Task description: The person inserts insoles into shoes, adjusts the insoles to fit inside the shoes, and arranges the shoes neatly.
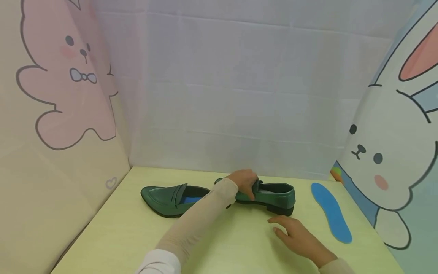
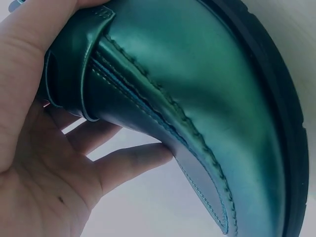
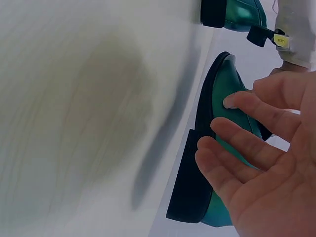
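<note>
My left hand [image 1: 243, 181] grips a dark green loafer [image 1: 276, 197] across its upper, toe to the left and heel to the right. In the left wrist view, thumb and fingers of the left hand [image 2: 54, 177] straddle the strap of the loafer [image 2: 212, 84]. My right hand [image 1: 297, 236] hovers below the heel, its fingers loosely bent and holding nothing. The right wrist view has the loafer [image 3: 224, 91] behind those fingers. To the left lies the matching green loafer [image 1: 164, 198], with blue lining [image 1: 189, 199] inside; my left sleeve covers its heel.
A flat blue insole [image 1: 332, 213] lies at the right side of the pale yellow table [image 1: 232, 243]. A white curtain [image 1: 232, 95] closes off the back, and printed panels with a pink animal [image 1: 75, 87] and a white rabbit [image 1: 383, 152] flank both sides.
</note>
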Demonstrator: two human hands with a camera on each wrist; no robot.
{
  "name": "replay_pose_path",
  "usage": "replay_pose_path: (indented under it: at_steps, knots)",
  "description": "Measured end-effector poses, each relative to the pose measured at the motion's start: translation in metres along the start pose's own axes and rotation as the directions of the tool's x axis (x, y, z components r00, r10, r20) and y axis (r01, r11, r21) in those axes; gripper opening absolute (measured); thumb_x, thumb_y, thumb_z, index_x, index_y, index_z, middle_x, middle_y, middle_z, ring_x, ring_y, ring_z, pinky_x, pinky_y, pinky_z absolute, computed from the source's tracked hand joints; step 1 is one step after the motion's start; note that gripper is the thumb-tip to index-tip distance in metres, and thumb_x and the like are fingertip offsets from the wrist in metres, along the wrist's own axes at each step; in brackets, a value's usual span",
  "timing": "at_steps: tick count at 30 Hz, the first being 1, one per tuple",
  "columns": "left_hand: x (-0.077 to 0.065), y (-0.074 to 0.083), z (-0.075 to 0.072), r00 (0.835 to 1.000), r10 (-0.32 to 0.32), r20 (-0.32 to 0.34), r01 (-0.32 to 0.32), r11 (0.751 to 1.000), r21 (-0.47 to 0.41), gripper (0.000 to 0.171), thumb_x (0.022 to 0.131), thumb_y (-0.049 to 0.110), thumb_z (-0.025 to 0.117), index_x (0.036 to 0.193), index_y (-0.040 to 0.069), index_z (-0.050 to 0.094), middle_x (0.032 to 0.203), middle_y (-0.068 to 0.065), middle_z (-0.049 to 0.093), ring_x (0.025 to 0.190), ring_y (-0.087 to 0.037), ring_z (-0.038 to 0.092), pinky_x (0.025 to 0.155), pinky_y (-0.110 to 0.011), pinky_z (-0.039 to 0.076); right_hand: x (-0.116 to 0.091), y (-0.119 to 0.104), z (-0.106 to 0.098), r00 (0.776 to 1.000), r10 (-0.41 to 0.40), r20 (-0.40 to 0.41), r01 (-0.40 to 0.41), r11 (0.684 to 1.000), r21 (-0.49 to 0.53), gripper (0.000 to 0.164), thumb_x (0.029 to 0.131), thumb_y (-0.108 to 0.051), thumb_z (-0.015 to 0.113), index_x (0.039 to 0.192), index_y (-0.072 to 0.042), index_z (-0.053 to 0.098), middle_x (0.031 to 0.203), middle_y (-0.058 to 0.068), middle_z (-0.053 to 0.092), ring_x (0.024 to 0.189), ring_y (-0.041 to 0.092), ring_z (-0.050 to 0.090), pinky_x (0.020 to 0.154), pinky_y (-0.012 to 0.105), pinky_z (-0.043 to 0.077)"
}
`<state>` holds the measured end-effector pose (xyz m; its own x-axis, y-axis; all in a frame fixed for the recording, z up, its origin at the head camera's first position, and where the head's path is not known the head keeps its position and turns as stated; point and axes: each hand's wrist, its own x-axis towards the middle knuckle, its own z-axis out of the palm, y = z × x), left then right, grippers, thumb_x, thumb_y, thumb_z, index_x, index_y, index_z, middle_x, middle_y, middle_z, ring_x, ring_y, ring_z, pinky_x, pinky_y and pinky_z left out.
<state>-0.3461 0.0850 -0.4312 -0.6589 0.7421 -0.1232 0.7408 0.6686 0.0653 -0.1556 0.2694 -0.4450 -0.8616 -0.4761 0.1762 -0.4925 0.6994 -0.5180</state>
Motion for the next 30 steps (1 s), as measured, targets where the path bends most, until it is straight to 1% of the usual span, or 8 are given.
replay_pose_path:
  at_steps: [5, 8, 11, 14, 19, 21, 26, 30]
  knots:
    - [0.006, 0.001, 0.008, 1.000, -0.011, 0.018, 0.011, 1.000, 0.007, 0.054, 0.063, 0.050, 0.081, 0.107, 0.023, 0.064, 0.081, 0.013, 0.055, 0.067, -0.004, 0.051, 0.056, -0.022, 0.043, -0.002, 0.001, 0.003, 1.000, -0.012, -0.015, 0.012, 1.000, -0.005, 0.023, 0.094, -0.018, 0.056, 0.115, -0.014, 0.061, 0.114, -0.001, 0.060, 0.105, 0.021, 0.056, 0.083, 0.041, 0.048]
    - [0.007, 0.000, 0.014, 0.999, -0.020, 0.034, 0.019, 1.000, 0.024, 0.058, 0.062, 0.052, 0.081, 0.110, 0.023, 0.064, 0.084, 0.013, 0.056, 0.069, -0.003, 0.051, 0.057, -0.022, 0.044, -0.003, 0.002, 0.004, 1.000, -0.017, -0.016, 0.017, 1.000, -0.004, 0.022, 0.094, -0.019, 0.055, 0.116, -0.016, 0.060, 0.114, -0.001, 0.060, 0.104, 0.021, 0.056, 0.083, 0.040, 0.048]
    - [0.009, -0.001, 0.021, 0.999, -0.008, 0.037, 0.007, 0.999, 0.031, 0.058, 0.062, 0.052, 0.081, 0.110, 0.024, 0.064, 0.087, 0.013, 0.056, 0.072, -0.004, 0.051, 0.059, -0.022, 0.044, -0.004, 0.004, 0.004, 1.000, -0.007, -0.009, 0.007, 1.000, 0.005, 0.022, 0.095, -0.020, 0.055, 0.116, -0.016, 0.060, 0.115, -0.001, 0.060, 0.105, 0.021, 0.056, 0.083, 0.041, 0.048]
    - [0.010, -0.002, 0.025, 0.999, -0.003, 0.036, 0.002, 1.000, 0.016, 0.061, 0.061, 0.052, 0.082, 0.113, 0.025, 0.063, 0.090, 0.014, 0.056, 0.075, -0.004, 0.050, 0.060, -0.022, 0.043, -0.005, 0.005, 0.004, 1.000, 0.007, -0.003, -0.007, 1.000, 0.009, 0.023, 0.094, -0.019, 0.055, 0.116, -0.015, 0.060, 0.115, -0.001, 0.060, 0.106, 0.021, 0.055, 0.083, 0.041, 0.047]
    - [0.012, -0.002, 0.024, 0.999, 0.004, 0.034, -0.004, 1.000, -0.013, 0.061, 0.061, 0.049, 0.082, 0.113, 0.024, 0.063, 0.089, 0.013, 0.057, 0.073, -0.004, 0.051, 0.059, -0.022, 0.044, -0.005, 0.005, 0.003, 1.000, -0.005, -0.016, 0.005, 1.000, -0.002, 0.023, 0.093, -0.016, 0.056, 0.116, -0.014, 0.060, 0.115, -0.001, 0.060, 0.106, 0.022, 0.056, 0.082, 0.041, 0.048]
    - [0.011, -0.002, 0.023, 0.999, 0.000, 0.033, 0.000, 1.000, 0.004, 0.066, 0.061, 0.050, 0.082, 0.118, 0.024, 0.061, 0.096, 0.012, 0.058, 0.078, -0.004, 0.052, 0.062, -0.022, 0.045, -0.004, 0.005, 0.003, 1.000, -0.012, -0.018, 0.013, 1.000, 0.002, 0.023, 0.094, -0.016, 0.056, 0.116, -0.013, 0.060, 0.115, 0.000, 0.060, 0.106, 0.023, 0.055, 0.082, 0.042, 0.048]
    - [0.005, 0.000, 0.020, 0.996, -0.036, 0.080, 0.034, 0.999, 0.029, 0.080, 0.062, 0.053, 0.080, 0.131, 0.027, 0.052, 0.113, 0.011, 0.055, 0.095, -0.007, 0.050, 0.072, -0.023, 0.045, -0.002, 0.006, 0.004, 1.000, -0.013, -0.013, 0.014, 1.000, 0.010, 0.023, 0.094, -0.017, 0.055, 0.117, -0.015, 0.059, 0.116, 0.000, 0.060, 0.107, 0.022, 0.055, 0.084, 0.042, 0.047]
    - [0.001, 0.001, 0.019, 0.994, -0.030, 0.104, 0.031, 1.000, -0.004, 0.084, 0.061, 0.051, 0.081, 0.134, 0.026, 0.048, 0.111, 0.012, 0.055, 0.092, -0.005, 0.052, 0.071, -0.022, 0.045, -0.001, 0.006, 0.005, 0.999, -0.020, -0.033, 0.020, 1.000, -0.005, 0.023, 0.093, -0.017, 0.056, 0.116, -0.018, 0.059, 0.115, -0.001, 0.060, 0.107, 0.019, 0.055, 0.084, 0.040, 0.047]
